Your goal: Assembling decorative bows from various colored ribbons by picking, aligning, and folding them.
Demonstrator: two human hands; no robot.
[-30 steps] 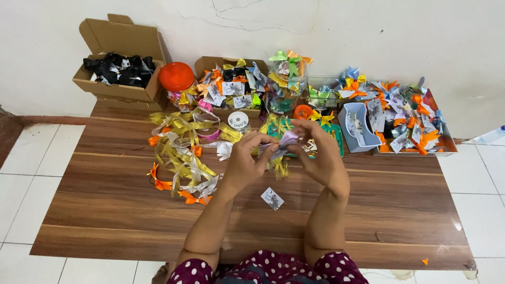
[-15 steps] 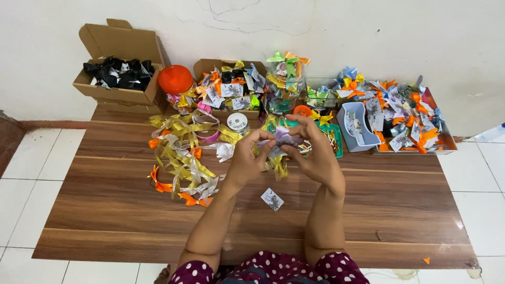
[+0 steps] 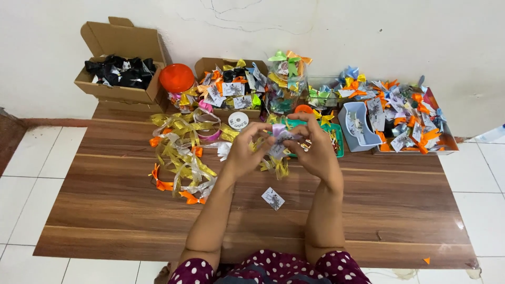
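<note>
2 hands [image 3: 284, 150] | lilac ribbon bow [image 3: 280, 132] part-hidden by fingers [image 3: 302, 120]

Bow [image 3: 280, 138]: small, pale lilac and silver ribbon, held up above the table, pinched from both sides by fingertips. Its loops are crumpled and partly hidden behind fingers. Yellow-gold ribbon tails [image 3: 278, 165] hang loose just below it, ends dangling near the wood. Knot detail too small to tell.

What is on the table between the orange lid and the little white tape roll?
In the head view, a cardboard box heaped with small ribbon bows sits between the orange lid and the white tape roll.
</note>
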